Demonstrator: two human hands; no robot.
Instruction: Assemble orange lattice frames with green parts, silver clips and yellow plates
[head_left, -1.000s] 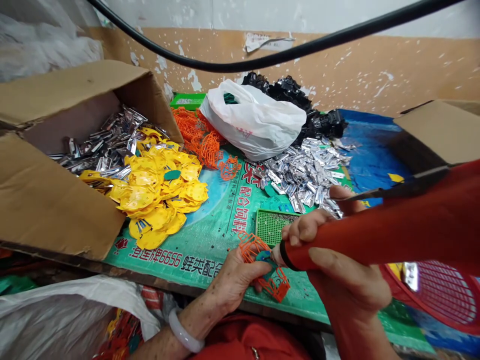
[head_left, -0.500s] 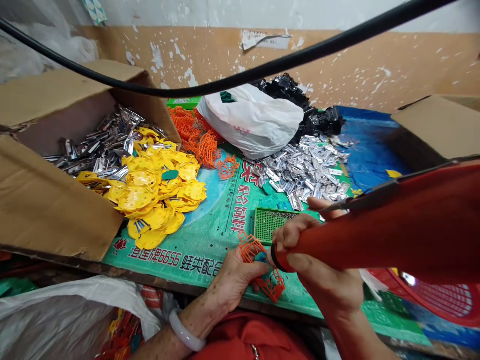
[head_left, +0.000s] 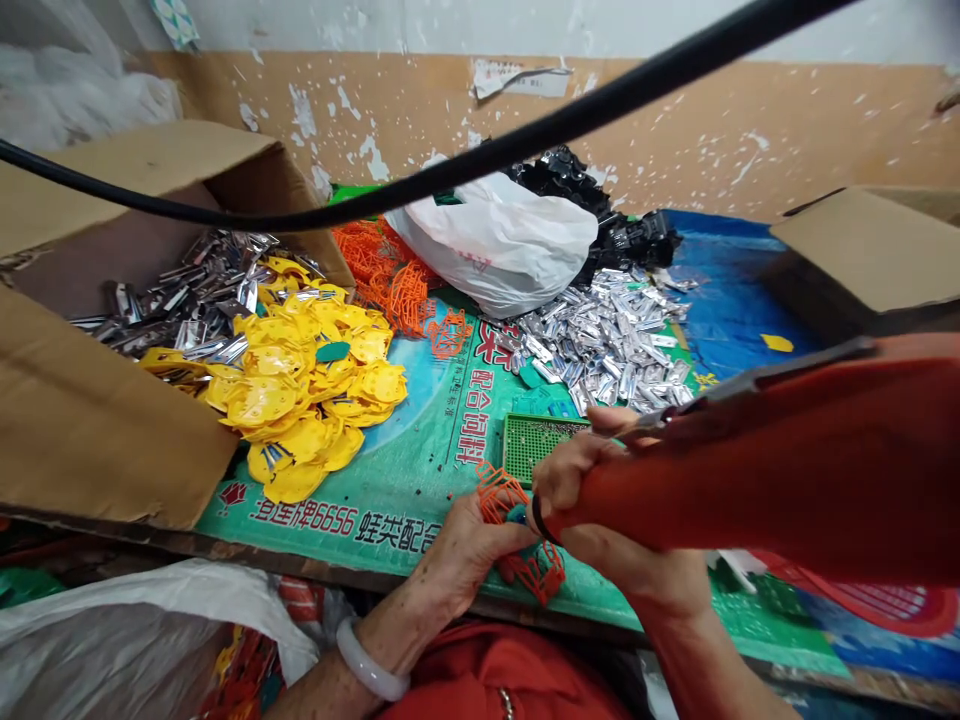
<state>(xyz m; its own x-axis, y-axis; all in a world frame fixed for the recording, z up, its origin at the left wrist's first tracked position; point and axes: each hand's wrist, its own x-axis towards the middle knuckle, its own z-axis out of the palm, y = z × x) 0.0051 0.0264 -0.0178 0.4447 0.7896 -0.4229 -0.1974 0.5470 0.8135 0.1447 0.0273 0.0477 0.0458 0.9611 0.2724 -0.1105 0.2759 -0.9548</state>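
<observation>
Near the table's front edge, my left hand (head_left: 469,545) pinches an orange plastic frame (head_left: 541,578) with a small teal piece (head_left: 517,514) on it. My right hand (head_left: 581,480) is wrapped round the narrow front end of a large red tool (head_left: 757,470), which reaches in from the right. The tool's dark-ringed tip meets the teal piece beside my left thumb. Just behind my hands lies a green perforated tray (head_left: 529,446) with small metal bits in it; my right hand hides part of its right side.
Yellow pieces (head_left: 300,370) spill from a cardboard box (head_left: 112,420) at left. Silver metal parts (head_left: 607,335), orange frames (head_left: 386,275), a white bag (head_left: 502,240) and black parts (head_left: 637,240) lie behind. A red basket (head_left: 862,600) is at right. A black cable (head_left: 450,165) crosses above.
The view has shifted slightly, and the cable hangs lower at left. Both hands keep their hold, with the tool's tip still at the teal piece.
</observation>
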